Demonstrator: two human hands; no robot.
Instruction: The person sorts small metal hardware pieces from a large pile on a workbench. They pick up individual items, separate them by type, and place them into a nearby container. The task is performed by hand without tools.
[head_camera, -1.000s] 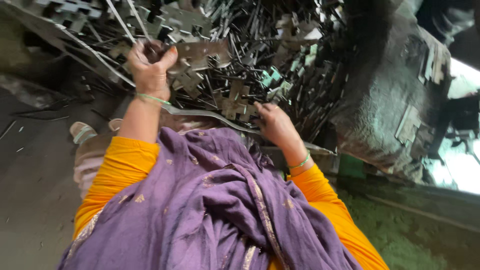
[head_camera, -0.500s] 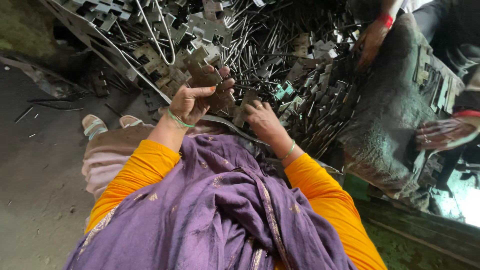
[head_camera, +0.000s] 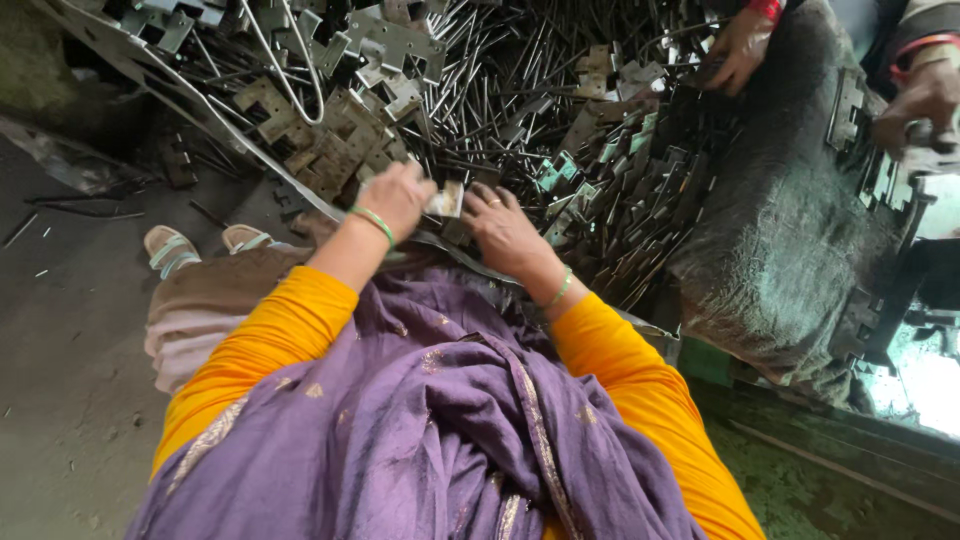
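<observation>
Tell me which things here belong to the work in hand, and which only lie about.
In hand:
left hand gripping small flat grey metal plate
right hand on heap of thin metal rods

Lying about:
dark coarse sack
bent steel wire loop

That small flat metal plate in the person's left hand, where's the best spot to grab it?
Probably by its thin edges, pinched from above. The small metal plate is flat and rests atop the heap of rods, so its faces are hard to reach; the left hand pinches one end.

Soft daylight fell evenly; glare blew out the corner far right of the hands, whose fingers blurred slightly.
</observation>
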